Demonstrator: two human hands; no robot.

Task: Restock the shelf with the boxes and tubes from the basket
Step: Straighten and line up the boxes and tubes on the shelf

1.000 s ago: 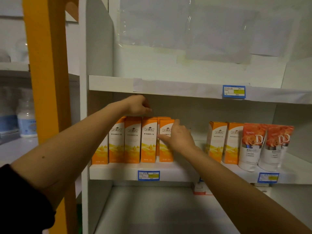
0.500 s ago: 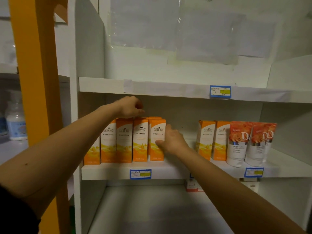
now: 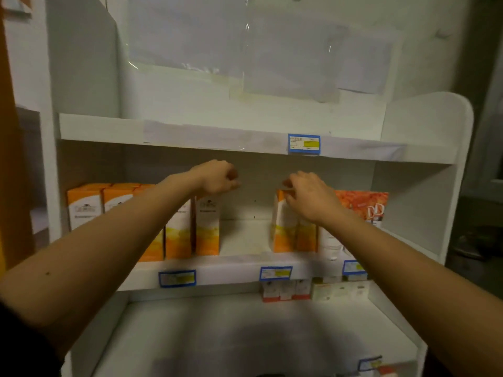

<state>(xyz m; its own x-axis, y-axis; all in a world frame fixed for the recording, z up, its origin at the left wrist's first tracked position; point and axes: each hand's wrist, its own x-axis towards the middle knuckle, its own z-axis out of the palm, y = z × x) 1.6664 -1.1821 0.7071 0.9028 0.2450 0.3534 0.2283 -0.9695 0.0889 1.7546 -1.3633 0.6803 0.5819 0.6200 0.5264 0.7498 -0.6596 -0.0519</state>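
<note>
A white shelf unit is filling the view. On its middle shelf a row of orange boxes is standing upright toward 9 o'clock. A pair of orange boxes is standing toward 3 o'clock, just beside rose-printed tubes further that way. The left hand is hanging over the row's 3 o'clock end, fingers curled into a fist with nothing visible inside. The right hand is gripping the top of the pair's 9 o'clock box, fingers curling over its upper edge. Small boxes are sitting on the lower shelf, at 6 o'clock from the pair. Blue price labels are lining the shelf edges.
</note>
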